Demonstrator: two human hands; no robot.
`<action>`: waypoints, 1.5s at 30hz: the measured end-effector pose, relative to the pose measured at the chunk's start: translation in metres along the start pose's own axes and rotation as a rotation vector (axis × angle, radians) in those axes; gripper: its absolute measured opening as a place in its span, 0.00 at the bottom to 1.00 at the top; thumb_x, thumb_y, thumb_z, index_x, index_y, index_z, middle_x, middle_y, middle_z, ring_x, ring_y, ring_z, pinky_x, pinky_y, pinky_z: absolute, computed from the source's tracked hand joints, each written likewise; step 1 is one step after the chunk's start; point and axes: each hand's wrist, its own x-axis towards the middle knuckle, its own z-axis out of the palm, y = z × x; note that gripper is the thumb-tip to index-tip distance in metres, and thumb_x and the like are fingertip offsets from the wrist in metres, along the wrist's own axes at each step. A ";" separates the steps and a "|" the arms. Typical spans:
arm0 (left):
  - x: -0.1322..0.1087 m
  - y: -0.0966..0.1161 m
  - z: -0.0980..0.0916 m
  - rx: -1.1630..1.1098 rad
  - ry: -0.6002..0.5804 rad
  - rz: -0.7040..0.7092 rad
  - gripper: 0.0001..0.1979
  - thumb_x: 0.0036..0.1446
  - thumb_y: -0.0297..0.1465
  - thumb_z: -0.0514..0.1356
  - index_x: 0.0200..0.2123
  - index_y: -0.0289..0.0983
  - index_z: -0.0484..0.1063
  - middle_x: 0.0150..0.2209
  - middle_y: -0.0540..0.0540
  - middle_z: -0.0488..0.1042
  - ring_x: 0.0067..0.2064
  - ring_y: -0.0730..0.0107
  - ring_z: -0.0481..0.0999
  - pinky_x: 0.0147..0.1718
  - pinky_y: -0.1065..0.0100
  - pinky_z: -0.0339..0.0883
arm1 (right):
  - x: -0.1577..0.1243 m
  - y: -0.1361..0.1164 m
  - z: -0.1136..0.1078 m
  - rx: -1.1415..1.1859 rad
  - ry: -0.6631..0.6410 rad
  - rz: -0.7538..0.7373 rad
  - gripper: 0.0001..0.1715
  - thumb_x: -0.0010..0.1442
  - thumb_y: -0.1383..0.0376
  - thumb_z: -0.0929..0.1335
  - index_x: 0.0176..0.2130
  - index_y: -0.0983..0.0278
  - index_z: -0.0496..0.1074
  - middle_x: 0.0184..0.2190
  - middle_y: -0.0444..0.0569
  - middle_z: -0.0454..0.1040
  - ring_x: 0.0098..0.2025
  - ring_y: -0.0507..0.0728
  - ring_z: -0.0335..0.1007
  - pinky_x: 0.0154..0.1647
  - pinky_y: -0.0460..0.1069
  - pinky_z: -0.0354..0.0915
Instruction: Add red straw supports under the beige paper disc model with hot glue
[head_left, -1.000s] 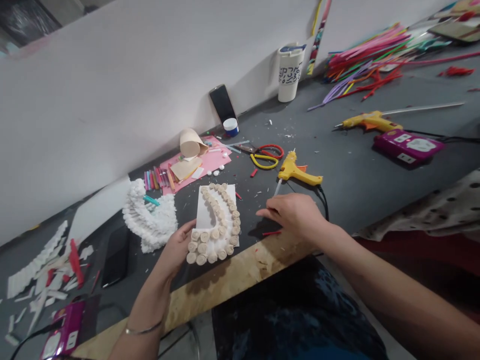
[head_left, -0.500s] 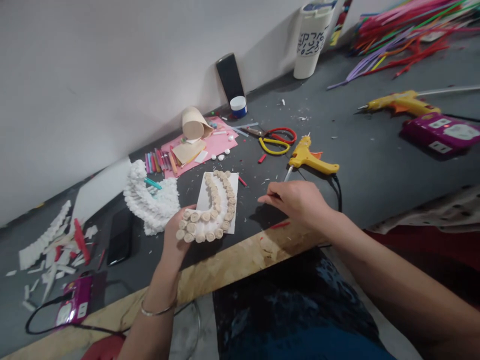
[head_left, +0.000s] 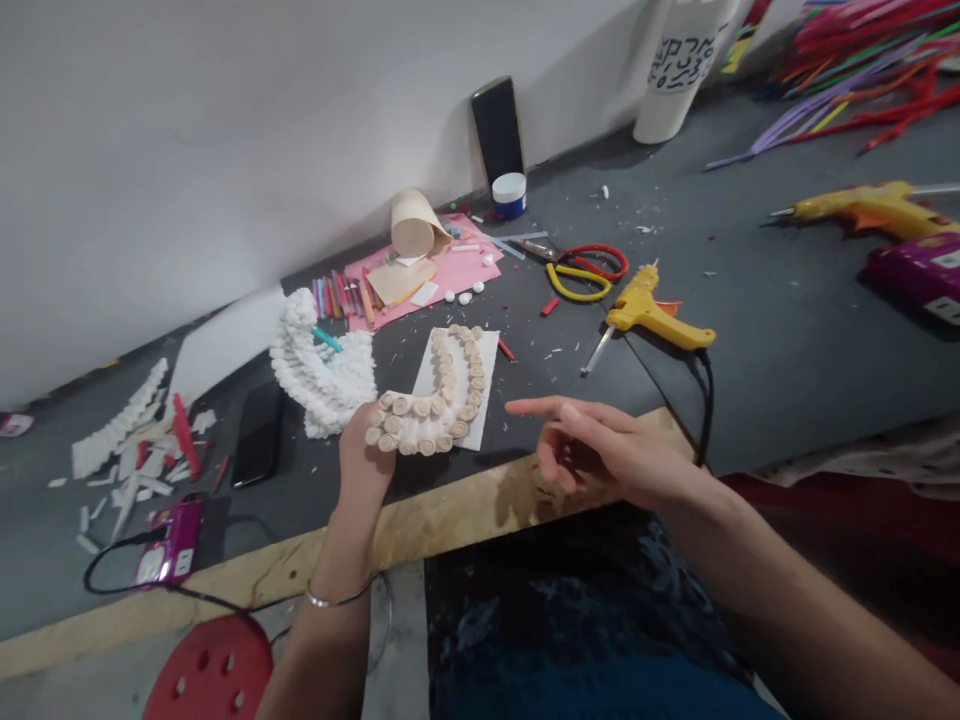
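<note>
My left hand grips the near end of a white card covered with an arch of several small beige paper rolls, held just above the dark table. My right hand hovers over the table's wooden front edge, to the right of the card. Its forefinger points left toward the card and the other fingers curl loosely, with nothing seen in them. A yellow glue gun lies beyond the right hand.
A white ruffled paper piece and a black phone lie left of the card. Behind are a pink sheet with markers, scissors, a second glue gun, purple power strips, a white cup and a red stool.
My right hand lifted off the table and drew back to the wooden edge, forefinger now extended. My left hand kept hold of the card, tilting it. The view moved down and left.
</note>
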 end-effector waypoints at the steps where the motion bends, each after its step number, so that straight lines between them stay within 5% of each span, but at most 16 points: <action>1: -0.004 -0.002 -0.002 0.014 0.001 0.018 0.05 0.53 0.32 0.59 0.31 0.39 0.74 0.35 0.43 0.80 0.41 0.52 0.79 0.41 0.59 0.71 | -0.001 0.004 0.001 0.032 0.010 0.014 0.33 0.67 0.45 0.62 0.60 0.63 0.69 0.28 0.46 0.74 0.25 0.50 0.66 0.24 0.46 0.58; 4: -0.018 -0.009 -0.004 0.035 0.021 0.063 0.09 0.57 0.33 0.55 0.35 0.38 0.74 0.37 0.42 0.80 0.40 0.53 0.79 0.40 0.59 0.71 | -0.002 0.011 0.002 -0.063 0.060 -0.001 0.29 0.67 0.45 0.62 0.49 0.64 0.76 0.30 0.48 0.74 0.28 0.51 0.68 0.29 0.47 0.63; 7: -0.031 -0.018 0.001 0.049 0.049 0.112 0.10 0.61 0.32 0.53 0.39 0.37 0.73 0.40 0.40 0.79 0.43 0.54 0.78 0.44 0.57 0.71 | 0.001 0.013 0.003 -0.462 0.161 -0.086 0.24 0.68 0.49 0.62 0.43 0.62 0.78 0.34 0.49 0.77 0.35 0.54 0.72 0.39 0.49 0.66; 15: -0.037 -0.021 0.025 0.089 0.079 0.239 0.12 0.61 0.24 0.52 0.43 0.37 0.72 0.45 0.36 0.75 0.50 0.52 0.73 0.50 0.52 0.68 | 0.027 0.037 0.016 -1.440 0.276 -0.395 0.22 0.67 0.63 0.62 0.54 0.70 0.74 0.46 0.60 0.75 0.48 0.66 0.70 0.51 0.59 0.67; 20: -0.044 -0.020 0.035 0.064 0.115 0.233 0.10 0.59 0.21 0.53 0.39 0.37 0.72 0.46 0.37 0.72 0.49 0.51 0.71 0.49 0.50 0.68 | 0.038 0.048 0.024 -1.684 0.338 -0.409 0.22 0.67 0.64 0.63 0.54 0.71 0.75 0.46 0.62 0.74 0.47 0.68 0.68 0.49 0.60 0.67; 25: -0.048 -0.021 0.039 -0.050 0.179 0.197 0.10 0.58 0.21 0.53 0.38 0.38 0.70 0.44 0.38 0.72 0.47 0.53 0.72 0.48 0.50 0.69 | 0.044 0.053 0.026 -1.588 0.343 -0.402 0.22 0.67 0.63 0.62 0.53 0.70 0.76 0.44 0.61 0.74 0.46 0.67 0.69 0.50 0.61 0.68; 32: -0.047 -0.014 0.034 -0.369 0.170 0.039 0.03 0.60 0.31 0.57 0.38 0.39 0.68 0.35 0.43 0.76 0.38 0.58 0.78 0.40 0.55 0.72 | 0.053 0.051 0.021 -1.056 0.391 -0.311 0.24 0.63 0.56 0.62 0.53 0.64 0.74 0.46 0.57 0.78 0.48 0.63 0.74 0.51 0.59 0.69; 37: -0.045 0.000 0.031 -0.674 0.058 -0.084 0.08 0.60 0.38 0.58 0.37 0.40 0.66 0.32 0.46 0.79 0.32 0.65 0.79 0.33 0.63 0.73 | 0.057 0.034 0.020 -0.696 0.441 -0.169 0.23 0.60 0.50 0.66 0.46 0.63 0.73 0.34 0.50 0.79 0.36 0.59 0.75 0.39 0.54 0.69; 41: -0.044 0.012 0.032 -0.849 0.018 -0.175 0.15 0.54 0.42 0.64 0.35 0.39 0.66 0.29 0.48 0.78 0.27 0.67 0.78 0.30 0.65 0.72 | 0.066 0.029 0.019 -0.427 0.490 -0.172 0.22 0.53 0.50 0.71 0.41 0.62 0.70 0.25 0.42 0.73 0.23 0.52 0.65 0.24 0.48 0.59; 45: -0.045 0.022 0.031 -0.965 0.021 -0.245 0.18 0.49 0.43 0.68 0.35 0.39 0.67 0.28 0.49 0.77 0.27 0.67 0.77 0.31 0.65 0.72 | 0.072 0.027 0.016 -0.280 0.477 -0.212 0.22 0.51 0.54 0.73 0.41 0.62 0.67 0.21 0.36 0.66 0.20 0.49 0.60 0.23 0.46 0.56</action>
